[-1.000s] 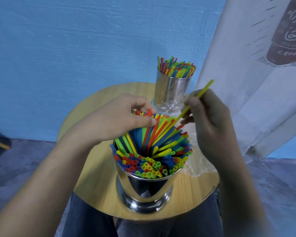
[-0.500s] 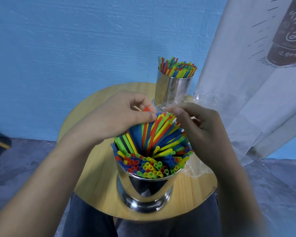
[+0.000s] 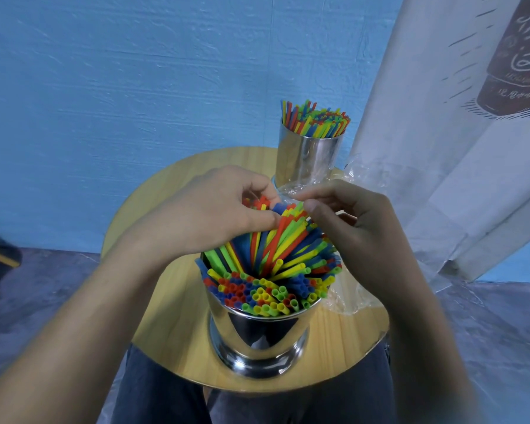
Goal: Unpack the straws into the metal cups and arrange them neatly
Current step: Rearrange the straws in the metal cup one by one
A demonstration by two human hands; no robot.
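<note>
While our left hand (image 3: 214, 215) pinches straws (image 3: 276, 258), we count two metal cups (image 3: 260, 338). Our right hand (image 3: 358, 228) hides its grip.

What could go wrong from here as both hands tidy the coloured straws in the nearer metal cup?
1. The nearer shiny metal cup stands close to the round wooden table's front edge; a push from the left hand or right hand could tip it off.
2. The coloured plastic straws fan out unevenly, so some may spill onto the clear plastic wrapper.

Red, yellow, green, blue straws (image 3: 276, 270); silver cups (image 3: 259, 338).
</note>
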